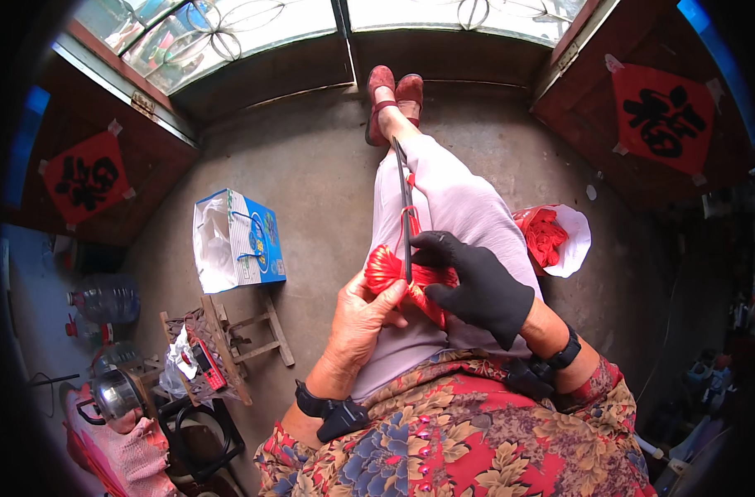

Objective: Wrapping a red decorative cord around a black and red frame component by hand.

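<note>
Over my lap, my bare left hand (pixel 353 323) pinches a shiny red bundle of cord (pixel 383 267), its thumb at the lower end of a thin dark rod (pixel 406 195). The rod runs away from me along my legs, with red strands looped around its middle. My right hand (pixel 485 294), in a black glove, closes on the right part of the bundle. Its index finger is bent by the rod and its thumb lies lower on the cord. Some fingertips are hidden behind the cord.
A blue and white paper bag (pixel 262 240) stands left on the floor. On the right, an open bag (pixel 569 240) holds red material. A wooden stool (pixel 266 335) with small items stands lower left, near a metal kettle (pixel 118 396) and plastic bottles (pixel 108 300). Doors flank the far side.
</note>
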The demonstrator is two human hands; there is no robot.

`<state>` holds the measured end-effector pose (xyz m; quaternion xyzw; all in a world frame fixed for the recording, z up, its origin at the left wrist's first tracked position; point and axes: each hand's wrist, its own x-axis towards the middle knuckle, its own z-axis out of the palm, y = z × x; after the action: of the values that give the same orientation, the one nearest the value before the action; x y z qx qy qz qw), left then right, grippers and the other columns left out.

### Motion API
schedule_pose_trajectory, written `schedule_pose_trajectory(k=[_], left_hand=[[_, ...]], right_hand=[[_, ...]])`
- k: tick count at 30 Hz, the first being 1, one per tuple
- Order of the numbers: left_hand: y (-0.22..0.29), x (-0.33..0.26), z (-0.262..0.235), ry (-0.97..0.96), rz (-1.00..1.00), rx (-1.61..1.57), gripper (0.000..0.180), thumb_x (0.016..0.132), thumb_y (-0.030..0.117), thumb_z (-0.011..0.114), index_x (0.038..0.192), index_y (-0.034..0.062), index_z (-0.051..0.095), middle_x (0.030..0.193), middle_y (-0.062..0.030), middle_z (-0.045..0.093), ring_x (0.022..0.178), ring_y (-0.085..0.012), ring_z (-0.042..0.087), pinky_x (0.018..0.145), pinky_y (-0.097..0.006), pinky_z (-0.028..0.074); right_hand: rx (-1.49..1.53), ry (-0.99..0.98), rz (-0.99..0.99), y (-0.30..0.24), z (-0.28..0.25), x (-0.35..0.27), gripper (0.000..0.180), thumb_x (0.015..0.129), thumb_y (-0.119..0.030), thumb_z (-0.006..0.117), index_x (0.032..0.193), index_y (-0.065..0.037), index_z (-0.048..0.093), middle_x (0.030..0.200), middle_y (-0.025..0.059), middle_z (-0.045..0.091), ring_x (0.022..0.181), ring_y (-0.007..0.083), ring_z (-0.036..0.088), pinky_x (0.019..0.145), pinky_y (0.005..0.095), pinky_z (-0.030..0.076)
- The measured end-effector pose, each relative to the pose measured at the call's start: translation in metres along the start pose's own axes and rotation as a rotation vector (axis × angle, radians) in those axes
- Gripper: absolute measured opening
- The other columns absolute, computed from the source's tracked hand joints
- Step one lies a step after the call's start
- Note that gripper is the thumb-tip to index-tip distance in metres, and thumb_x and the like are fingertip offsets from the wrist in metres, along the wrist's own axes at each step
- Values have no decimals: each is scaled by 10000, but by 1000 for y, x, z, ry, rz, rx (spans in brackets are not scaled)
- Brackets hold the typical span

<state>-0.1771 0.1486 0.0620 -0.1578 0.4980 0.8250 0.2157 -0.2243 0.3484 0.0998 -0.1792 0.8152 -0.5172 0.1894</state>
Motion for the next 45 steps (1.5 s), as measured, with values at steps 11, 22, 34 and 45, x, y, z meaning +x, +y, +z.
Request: schedule_pose_trajectory(k=[11, 22, 34, 45], left_hand=[[114, -80, -18, -102, 525, -563, 525, 940, 341, 599, 1298, -14, 455, 1015, -104, 563, 857, -233, 580, 697, -385, 530], [95, -55, -12, 191, 450, 179, 384, 816, 84, 662, 1178, -4, 571, 858, -41, 624, 762, -120, 607, 721, -255, 507], [15, -5, 31, 118, 425, 621, 434, 709, 114, 837, 1068, 19, 612, 888, -55, 704, 828, -100, 666, 772, -267, 537], [48, -4, -12, 250, 887, 1479, 353, 737, -61, 643, 1083, 4, 611, 1036, -182, 632, 953, -337, 635, 848, -382, 518]], right_hand=[[-439, 104, -404, -47, -15, 24, 841, 648, -199, 858, 1369, -40, 457, 1373, 198, 478, 1282, 350, 473, 1064, 418, 385], [1032, -113, 95, -74, -39, -20, 179, 905, -160, 612, 902, 19, 600, 843, 141, 661, 799, 231, 660, 769, 347, 522], [1092, 49, 351, -98, -37, -50, 134, 899, -170, 613, 892, -51, 554, 715, 8, 519, 643, 102, 514, 626, 258, 439], [-137, 227, -222, 5, -12, -2, 362, 768, -84, 713, 1120, -84, 627, 1045, 120, 649, 881, 294, 659, 761, 363, 530]])
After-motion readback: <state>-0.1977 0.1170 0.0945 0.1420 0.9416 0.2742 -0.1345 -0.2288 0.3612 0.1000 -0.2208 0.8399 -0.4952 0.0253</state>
